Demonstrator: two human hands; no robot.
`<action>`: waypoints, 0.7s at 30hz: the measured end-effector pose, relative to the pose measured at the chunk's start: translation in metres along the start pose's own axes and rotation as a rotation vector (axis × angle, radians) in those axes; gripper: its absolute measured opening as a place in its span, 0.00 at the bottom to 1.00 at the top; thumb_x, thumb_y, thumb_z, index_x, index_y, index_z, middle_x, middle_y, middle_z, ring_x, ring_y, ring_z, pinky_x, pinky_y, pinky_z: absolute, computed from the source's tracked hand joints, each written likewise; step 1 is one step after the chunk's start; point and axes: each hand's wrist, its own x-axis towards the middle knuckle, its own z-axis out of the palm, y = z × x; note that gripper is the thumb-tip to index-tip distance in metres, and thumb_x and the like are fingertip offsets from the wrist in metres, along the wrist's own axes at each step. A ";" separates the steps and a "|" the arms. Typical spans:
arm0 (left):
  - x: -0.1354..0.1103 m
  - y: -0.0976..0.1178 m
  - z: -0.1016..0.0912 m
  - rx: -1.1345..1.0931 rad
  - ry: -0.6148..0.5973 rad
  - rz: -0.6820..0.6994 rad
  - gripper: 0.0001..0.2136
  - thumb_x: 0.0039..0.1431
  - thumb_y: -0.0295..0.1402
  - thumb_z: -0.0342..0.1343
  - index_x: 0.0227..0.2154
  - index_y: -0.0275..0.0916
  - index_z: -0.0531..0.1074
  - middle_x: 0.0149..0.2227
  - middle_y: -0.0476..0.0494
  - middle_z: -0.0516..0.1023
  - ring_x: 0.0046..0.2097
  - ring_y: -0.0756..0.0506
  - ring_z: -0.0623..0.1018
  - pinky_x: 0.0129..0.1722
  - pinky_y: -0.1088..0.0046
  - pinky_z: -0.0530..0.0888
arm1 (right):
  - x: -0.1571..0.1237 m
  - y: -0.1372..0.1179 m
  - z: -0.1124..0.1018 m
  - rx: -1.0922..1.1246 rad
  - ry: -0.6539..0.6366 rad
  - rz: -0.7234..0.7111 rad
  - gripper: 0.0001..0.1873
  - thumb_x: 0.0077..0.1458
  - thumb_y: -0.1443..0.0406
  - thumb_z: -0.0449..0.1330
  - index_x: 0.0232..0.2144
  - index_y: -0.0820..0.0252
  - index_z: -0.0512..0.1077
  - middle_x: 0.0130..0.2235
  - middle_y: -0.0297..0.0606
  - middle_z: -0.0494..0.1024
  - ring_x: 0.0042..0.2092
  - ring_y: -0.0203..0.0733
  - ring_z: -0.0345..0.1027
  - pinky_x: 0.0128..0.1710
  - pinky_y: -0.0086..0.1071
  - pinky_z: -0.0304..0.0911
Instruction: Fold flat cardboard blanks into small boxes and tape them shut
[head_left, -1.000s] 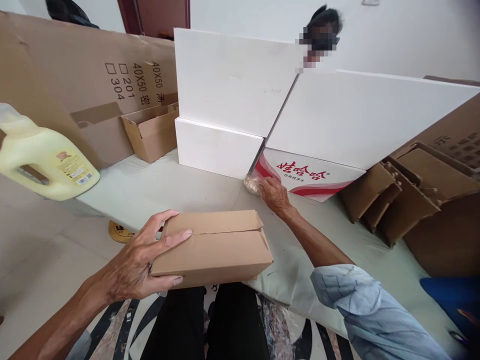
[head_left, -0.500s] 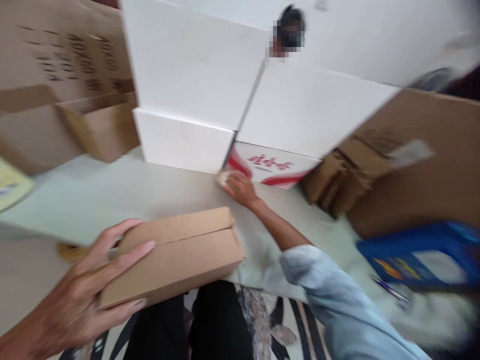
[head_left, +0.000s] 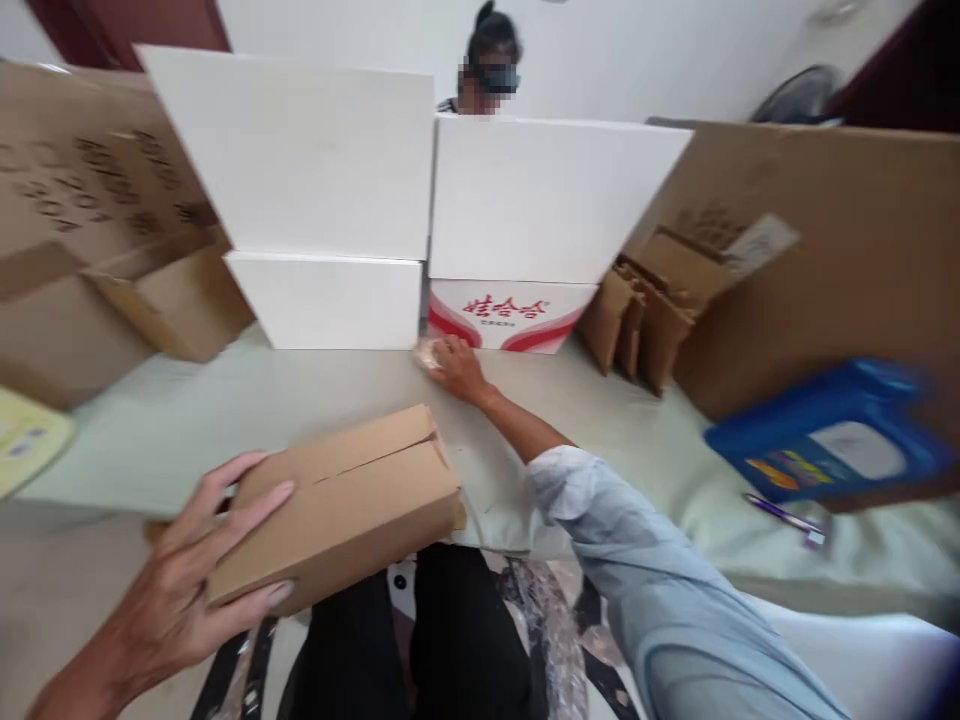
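A closed brown cardboard box [head_left: 352, 490] is tilted in front of me, above my lap at the table's near edge. My left hand [head_left: 217, 560] grips its left end, fingers over the top and thumb along the near side. Stretched forward, my right hand [head_left: 459, 370] has its fingers curled over a small pale, shiny thing [head_left: 428, 353] on the table, whose kind I cannot make out. That hand is at the foot of the white boxes, in front of the gap beside the white box with red lettering [head_left: 506, 312].
White boxes [head_left: 330, 160] stand stacked across the back, with a person [head_left: 491, 60] behind them. Large cartons flank both sides, with folded cardboard [head_left: 637, 320] at right. A blue container [head_left: 832, 435] and a pen [head_left: 784, 513] lie right; a yellow item [head_left: 30, 440] lies left.
My view has tilted upward and shifted, showing more of the person behind the boxes. My left hand still grips the cardboard box, and my right hand stays by the gap.
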 end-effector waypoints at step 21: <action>0.004 0.007 -0.002 -0.059 -0.064 -0.071 0.36 0.65 0.35 0.65 0.75 0.54 0.64 0.78 0.36 0.54 0.75 0.29 0.65 0.66 0.52 0.76 | 0.000 0.034 0.024 0.070 0.094 0.023 0.30 0.60 0.62 0.64 0.63 0.62 0.71 0.67 0.58 0.69 0.60 0.65 0.65 0.63 0.53 0.65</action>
